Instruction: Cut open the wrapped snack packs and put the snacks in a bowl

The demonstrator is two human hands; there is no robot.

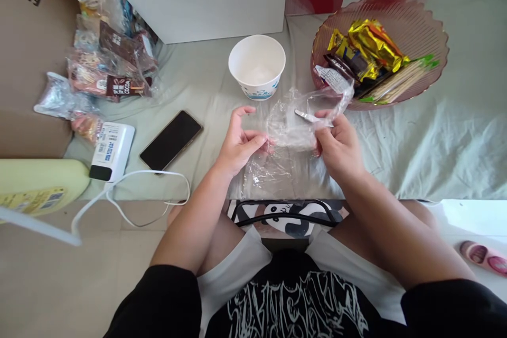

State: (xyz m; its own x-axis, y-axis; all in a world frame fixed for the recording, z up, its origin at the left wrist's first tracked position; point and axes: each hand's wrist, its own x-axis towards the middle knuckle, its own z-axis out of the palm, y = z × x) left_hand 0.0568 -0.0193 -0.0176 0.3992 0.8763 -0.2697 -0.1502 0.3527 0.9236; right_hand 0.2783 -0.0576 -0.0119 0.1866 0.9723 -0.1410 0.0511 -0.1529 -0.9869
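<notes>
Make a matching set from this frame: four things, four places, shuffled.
Things:
1. paper cup
2. phone
3. pink bowl
4. clear plastic bag

Places:
A. far right, holding wrapped snacks
B. between the two hands
C. left of the left hand, face up
D. centre, beyond the hands

Pairs: 1-D, 2-C, 3-A, 4-B

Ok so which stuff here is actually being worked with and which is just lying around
In hand:
left hand and right hand, both pinching the clear plastic wrapper

Lying about:
white paper bowl
pink glass bowl of wrapped snacks
phone
white power bank with its cable
snack packets
</notes>
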